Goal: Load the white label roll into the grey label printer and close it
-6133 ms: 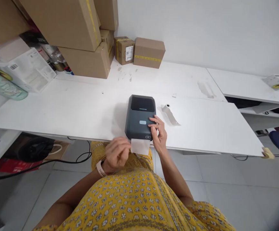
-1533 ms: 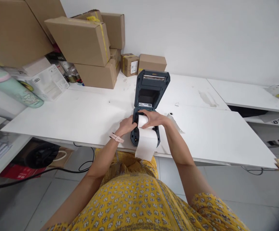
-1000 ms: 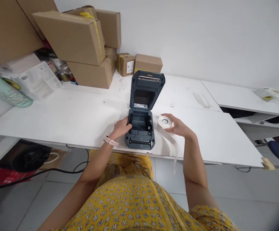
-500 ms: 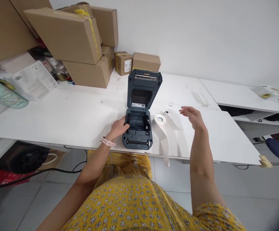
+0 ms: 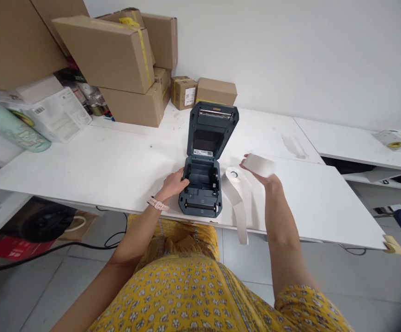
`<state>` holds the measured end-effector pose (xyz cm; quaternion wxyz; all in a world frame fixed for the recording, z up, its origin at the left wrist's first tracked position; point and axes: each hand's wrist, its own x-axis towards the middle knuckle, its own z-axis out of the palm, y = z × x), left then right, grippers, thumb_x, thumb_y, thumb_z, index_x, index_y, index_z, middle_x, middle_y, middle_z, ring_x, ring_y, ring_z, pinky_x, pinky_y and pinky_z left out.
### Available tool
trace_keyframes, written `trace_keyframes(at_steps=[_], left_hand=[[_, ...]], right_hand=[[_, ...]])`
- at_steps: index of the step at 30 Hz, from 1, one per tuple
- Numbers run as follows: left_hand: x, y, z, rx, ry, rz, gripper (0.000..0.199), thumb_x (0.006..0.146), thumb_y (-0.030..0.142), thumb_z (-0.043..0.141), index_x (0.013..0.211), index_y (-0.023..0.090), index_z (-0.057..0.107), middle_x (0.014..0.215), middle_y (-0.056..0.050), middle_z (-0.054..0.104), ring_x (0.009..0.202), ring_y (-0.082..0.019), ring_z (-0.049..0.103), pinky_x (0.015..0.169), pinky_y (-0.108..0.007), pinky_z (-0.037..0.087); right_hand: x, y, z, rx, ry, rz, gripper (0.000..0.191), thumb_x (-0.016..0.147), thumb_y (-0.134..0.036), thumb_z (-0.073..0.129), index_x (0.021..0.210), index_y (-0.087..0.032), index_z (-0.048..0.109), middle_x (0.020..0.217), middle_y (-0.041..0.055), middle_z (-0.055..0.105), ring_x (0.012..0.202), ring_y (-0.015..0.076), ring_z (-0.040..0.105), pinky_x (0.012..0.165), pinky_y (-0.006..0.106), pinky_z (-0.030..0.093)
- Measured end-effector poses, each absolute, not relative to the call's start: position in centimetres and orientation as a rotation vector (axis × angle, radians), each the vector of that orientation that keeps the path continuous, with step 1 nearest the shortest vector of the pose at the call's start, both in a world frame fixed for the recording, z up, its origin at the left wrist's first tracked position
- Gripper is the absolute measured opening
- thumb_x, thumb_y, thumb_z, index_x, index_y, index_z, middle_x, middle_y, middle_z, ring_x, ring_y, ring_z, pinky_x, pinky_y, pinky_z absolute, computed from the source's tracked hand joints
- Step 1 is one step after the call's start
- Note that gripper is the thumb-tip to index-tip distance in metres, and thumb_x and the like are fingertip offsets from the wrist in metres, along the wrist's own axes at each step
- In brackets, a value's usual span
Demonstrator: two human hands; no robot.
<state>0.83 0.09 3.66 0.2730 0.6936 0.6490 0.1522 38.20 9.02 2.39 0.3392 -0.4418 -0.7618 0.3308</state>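
Observation:
A dark label printer point(image 5: 202, 184) stands on the white table with its lid point(image 5: 209, 131) raised, and its inner bay holds no roll. My left hand point(image 5: 174, 183) grips the printer's left side, thumb over the rim. Just right of the printer is a white label roll point(image 5: 234, 175), its loose strip point(image 5: 240, 216) trailing over the table's front edge. My right hand point(image 5: 267, 179), beyond that roll, holds a slightly blurred white paper strip point(image 5: 260, 164). The strip covers most of the palm; fingertips show at its left end.
Stacked cardboard boxes point(image 5: 127, 101) fill the back left, with two smaller boxes point(image 5: 216, 91) behind the printer. A mint bottle point(image 5: 23, 131) and a white carton point(image 5: 60, 115) are at the far left. The white table point(image 5: 124, 175) ends close to my body.
My right hand has moved left and picked up the white paper strip that lay beside the roll. My left hand stays on the printer. The view has shifted slightly.

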Motion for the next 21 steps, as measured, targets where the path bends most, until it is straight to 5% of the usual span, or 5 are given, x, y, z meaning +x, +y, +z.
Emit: trace_keyframes(at_steps=[2, 4, 8, 13, 21], left_hand=[[0.8, 0.1, 3.7, 1.866, 1.728, 0.420, 0.059, 0.085, 0.025, 0.046, 0.142, 0.018, 0.056, 0.095, -0.009, 0.077, 0.086, -0.030, 0.072, 0.078, -0.038, 0.054], [0.7, 0.1, 3.7, 1.864, 1.715, 0.430, 0.058, 0.084, 0.025, 0.046, 0.141, 0.018, 0.056, 0.093, -0.009, 0.077, 0.086, -0.031, 0.072, 0.078, -0.038, 0.054], [0.9, 0.0, 3.7, 1.833, 1.742, 0.444, 0.057, 0.082, 0.025, 0.049, 0.138, 0.019, 0.059, 0.098, -0.009, 0.077, 0.091, -0.032, 0.072, 0.080, -0.039, 0.053], [1.3, -0.9, 3.8, 1.713, 1.772, 0.509, 0.060, 0.087, 0.026, 0.048, 0.146, 0.023, 0.054, 0.102, -0.008, 0.077, 0.096, -0.031, 0.072, 0.084, -0.039, 0.053], [1.3, -1.1, 1.7, 1.595, 1.683, 0.781, 0.063, 0.091, 0.033, 0.052, 0.152, 0.019, 0.047, 0.134, -0.014, 0.066, 0.115, -0.028, 0.066, 0.100, -0.040, 0.051]], right_hand=[[37.7, 7.2, 4.5, -1.043, -1.877, 0.907, 0.080, 0.093, -0.081, 0.024, 0.150, -0.029, 0.048, 0.109, 0.0140, 0.074, 0.103, 0.0305, 0.072, 0.094, 0.052, 0.055], [35.8, 4.9, 6.6, -0.922, -1.863, 1.039, 0.087, 0.089, -0.086, 0.031, 0.149, -0.026, 0.050, 0.097, 0.0114, 0.074, 0.091, 0.0283, 0.073, 0.093, 0.050, 0.055], [28.4, 1.1, 8.7, -0.948, -2.336, 1.070, 0.055, 0.089, -0.061, 0.066, 0.133, -0.029, 0.065, 0.116, 0.0059, 0.076, 0.102, 0.0264, 0.071, 0.094, 0.043, 0.053], [22.0, -0.5, 6.5, -1.155, -2.615, 0.477, 0.041, 0.102, -0.046, 0.053, 0.136, -0.025, 0.063, 0.124, 0.0102, 0.075, 0.112, 0.0311, 0.067, 0.099, 0.048, 0.046], [21.3, -2.1, 4.7, -1.280, -2.620, 0.264, 0.045, 0.108, -0.035, 0.034, 0.149, -0.027, 0.052, 0.116, 0.0111, 0.072, 0.108, 0.0306, 0.062, 0.095, 0.048, 0.045]])
